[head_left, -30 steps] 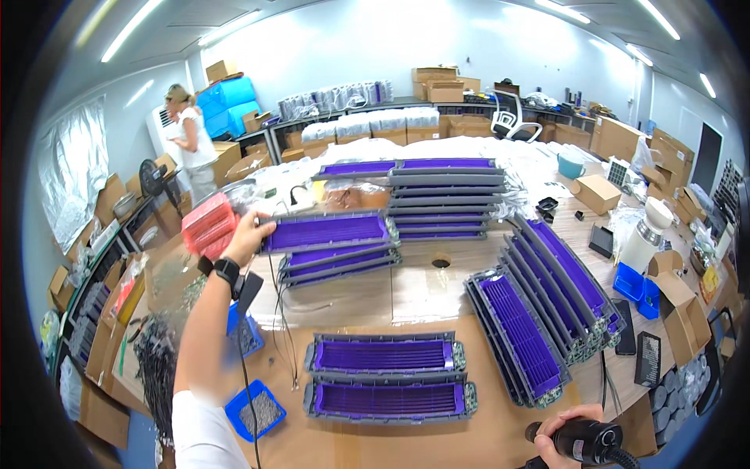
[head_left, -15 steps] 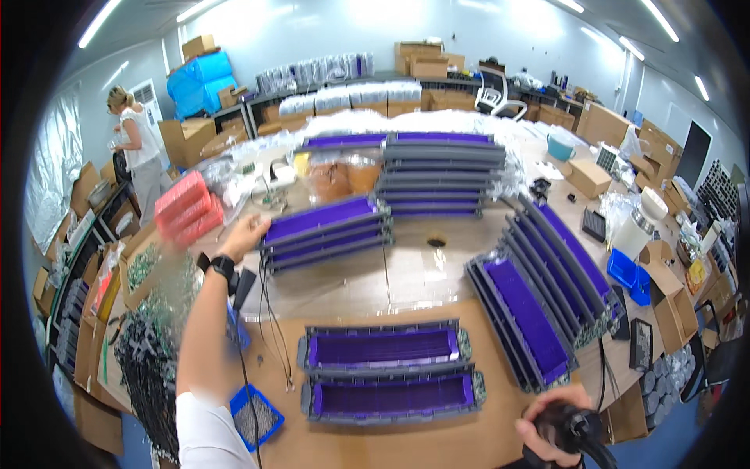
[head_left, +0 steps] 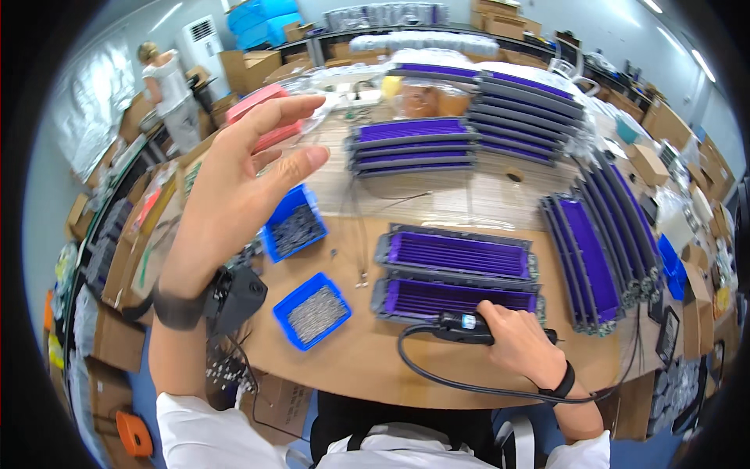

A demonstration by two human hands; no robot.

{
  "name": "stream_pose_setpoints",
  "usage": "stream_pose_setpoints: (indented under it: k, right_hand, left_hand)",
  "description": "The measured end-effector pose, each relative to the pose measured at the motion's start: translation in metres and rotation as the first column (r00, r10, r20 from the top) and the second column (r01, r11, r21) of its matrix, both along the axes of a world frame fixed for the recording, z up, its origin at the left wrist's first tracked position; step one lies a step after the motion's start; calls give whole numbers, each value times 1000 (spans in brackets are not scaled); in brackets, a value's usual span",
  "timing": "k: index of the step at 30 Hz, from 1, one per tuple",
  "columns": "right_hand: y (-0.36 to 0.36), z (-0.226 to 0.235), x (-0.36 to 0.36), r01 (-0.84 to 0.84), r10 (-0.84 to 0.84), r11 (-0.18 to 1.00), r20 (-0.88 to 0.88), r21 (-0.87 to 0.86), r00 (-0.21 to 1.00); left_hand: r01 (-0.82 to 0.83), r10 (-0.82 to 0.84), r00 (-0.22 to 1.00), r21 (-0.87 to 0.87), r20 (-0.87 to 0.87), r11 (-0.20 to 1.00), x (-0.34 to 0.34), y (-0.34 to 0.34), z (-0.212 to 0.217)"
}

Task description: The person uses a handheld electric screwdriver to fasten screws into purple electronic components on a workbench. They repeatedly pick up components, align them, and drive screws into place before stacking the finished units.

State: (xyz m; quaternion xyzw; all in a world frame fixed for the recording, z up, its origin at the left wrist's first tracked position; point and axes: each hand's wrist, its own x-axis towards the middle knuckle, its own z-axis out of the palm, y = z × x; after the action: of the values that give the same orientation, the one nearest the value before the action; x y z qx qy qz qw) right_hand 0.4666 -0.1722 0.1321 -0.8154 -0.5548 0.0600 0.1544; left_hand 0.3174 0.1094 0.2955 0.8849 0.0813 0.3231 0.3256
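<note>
My left hand [head_left: 242, 172] is raised above the table with fingers apart, holding nothing. My right hand [head_left: 519, 340] grips a black corded electric screwdriver [head_left: 461, 329], which lies level over the near edge of the closer housing. Its tip points to the right, and its cable [head_left: 445, 378] loops below. Two long grey housings with purple insides lie side by side on brown board: the farther housing [head_left: 459, 254] and the nearer housing [head_left: 437, 297]. Left of them are a blue bin of screws [head_left: 345, 319] and another blue bin of dark parts [head_left: 319, 195].
Stacked purple-grey housings [head_left: 414, 148] stand behind, with a taller stack [head_left: 527, 117] beside them. More housings [head_left: 590, 258] lean at the right. Thin cables [head_left: 362, 266] trail over the board. A person in white [head_left: 168, 94] stands far left. Cardboard boxes [head_left: 125, 328] line the left side.
My left hand has left the housing stack and come up nearer, open. My right hand has brought the screwdriver from the lower right to the near housing. The view has shifted left and downward.
</note>
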Motion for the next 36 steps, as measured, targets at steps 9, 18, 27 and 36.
stream_pose_setpoints:
  k: [9, 18, 27, 36]
  right_hand:
    - [-26, -5, -42, -89, 87, 996, 150, 4, 985]
    - [-22, -5, -72, -120, 120, 993, 65, -7, 991]
    - [-24, -9, -76, -79, 80, 997, 83, -19, 993]
    - [-24, -12, -75, -54, 59, 997, 93, -56, 994]
  left_hand:
    - [-524, 557, 807, 196, -197, 829, -153, 76, -76]
    - [-470, 726, 606, 590, -324, 656, -142, 149, -159]
    - [-612, 722, 634, 390, -278, 688, -121, 156, -152]
    - [-369, 443, 681, -250, 584, 895, -154, 105, -12]
